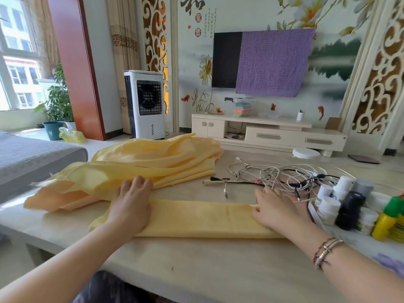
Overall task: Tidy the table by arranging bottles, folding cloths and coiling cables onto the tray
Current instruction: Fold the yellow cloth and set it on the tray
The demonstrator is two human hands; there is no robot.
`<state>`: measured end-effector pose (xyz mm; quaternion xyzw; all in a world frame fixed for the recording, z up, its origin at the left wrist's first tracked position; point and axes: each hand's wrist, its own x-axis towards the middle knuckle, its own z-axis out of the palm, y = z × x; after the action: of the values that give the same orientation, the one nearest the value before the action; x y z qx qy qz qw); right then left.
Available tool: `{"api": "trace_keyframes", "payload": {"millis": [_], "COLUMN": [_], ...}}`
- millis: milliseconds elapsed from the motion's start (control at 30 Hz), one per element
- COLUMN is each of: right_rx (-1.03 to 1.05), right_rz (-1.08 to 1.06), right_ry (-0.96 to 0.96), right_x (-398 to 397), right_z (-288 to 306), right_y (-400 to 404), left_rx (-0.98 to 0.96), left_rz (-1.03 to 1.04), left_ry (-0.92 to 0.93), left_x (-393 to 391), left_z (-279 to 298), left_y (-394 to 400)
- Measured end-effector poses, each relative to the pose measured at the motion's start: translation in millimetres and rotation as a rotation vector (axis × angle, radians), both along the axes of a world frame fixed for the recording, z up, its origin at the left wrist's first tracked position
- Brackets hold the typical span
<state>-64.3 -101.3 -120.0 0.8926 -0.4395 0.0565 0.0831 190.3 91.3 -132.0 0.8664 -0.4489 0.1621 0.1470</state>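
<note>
A yellow cloth folded into a long flat strip [201, 217] lies across the table in front of me. My left hand [131, 204] rests palm down on its left end, fingers together. My right hand [277, 208] presses flat on its right end. Behind the strip a larger heap of loose yellow cloth [140, 167] covers the left half of the table. A tangle of white and black cables [277, 176] lies at the back right. Several bottles [349, 206], white, black and yellow-green, stand clustered at the right edge. Whether a tray sits under them I cannot tell.
The beige table [207, 265] has a near edge just above my lap. A grey sofa [32, 158] stands to the left. Beyond the table are a white air cooler [145, 103], a TV cabinet [269, 134] and a round white robot vacuum [306, 153] on the floor.
</note>
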Motion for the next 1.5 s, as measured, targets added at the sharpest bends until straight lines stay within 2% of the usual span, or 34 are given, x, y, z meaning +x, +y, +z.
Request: {"api": "trace_keyframes", "payload": {"millis": [100,200,267,333,400,533,633,733,800,967,1033,1100,1200,1333,1433,1500], "right_rx": [0.042,0.100,0.141,0.187,0.268,0.439,0.496,0.569,0.710,1.110,1.293,1.407,1.440,1.477,1.480,1.471], "right_rz": [0.004,-0.009,-0.023,-0.024,-0.043,-0.054,-0.031,-0.016,-0.012,0.020,-0.017,-0.027,-0.004,-0.012,-0.017,-0.007], "right_ry": [-0.005,-0.002,0.004,0.003,0.008,0.070,0.192,0.196,0.064,-0.558,-0.687,-0.698,-0.662,-0.641,-0.635,-0.634], "right_x": [-0.1,1.0,1.9,2.8,2.7,1.4,-1.6,-4.6,-5.4,5.9,21.2,39.3,61.0,77.1,85.1,88.4], "right_z": [3.0,7.6,10.6,13.0,16.0,23.8,37.8,51.1,59.5,70.1,66.4,61.6,56.1,49.1,40.6,35.4], "right_y": [-2.8,-4.2,-5.5,-8.7,-12.5,-19.9,-21.5,-22.2,-19.4,-8.9,-4.4,2.3,17.3,35.7,46.0,53.4], "left_rx": [-0.130,-0.135,-0.094,-0.010,0.059,0.109,0.140,0.160,0.161,0.142,0.160,0.147,-0.039,-0.282,-0.290,-0.251], "left_rz": [-0.286,-0.543,-0.611,-0.613,-0.547,-0.484,-0.477,-0.468,-0.463,-0.462,-0.473,-0.496,-0.488,-0.259,-0.148,-0.104], "left_ry": [0.139,0.338,0.423,0.425,0.342,0.202,0.178,0.171,0.170,0.181,0.197,0.325,0.658,0.771,0.994,1.077], "left_x": [-29.5,-64.5,-81.2,-90.2,-95.1,-102.8,-105.6,-106.7,-106.9,-106.9,-107.2,-104.6,-90.6,-61.1,-47.5,-44.6], "left_z": [6.3,6.7,2.1,-6.0,-13.4,-16.3,-14.1,-12.9,-12.4,-11.4,-7.4,-2.0,6.4,16.0,25.0,26.1], "left_y": [-16.0,-38.4,-49.7,-55.5,-54.8,-49.6,-48.3,-47.1,-46.6,-46.8,-46.8,-48.0,-46.2,-30.9,-21.7,-19.0]}}
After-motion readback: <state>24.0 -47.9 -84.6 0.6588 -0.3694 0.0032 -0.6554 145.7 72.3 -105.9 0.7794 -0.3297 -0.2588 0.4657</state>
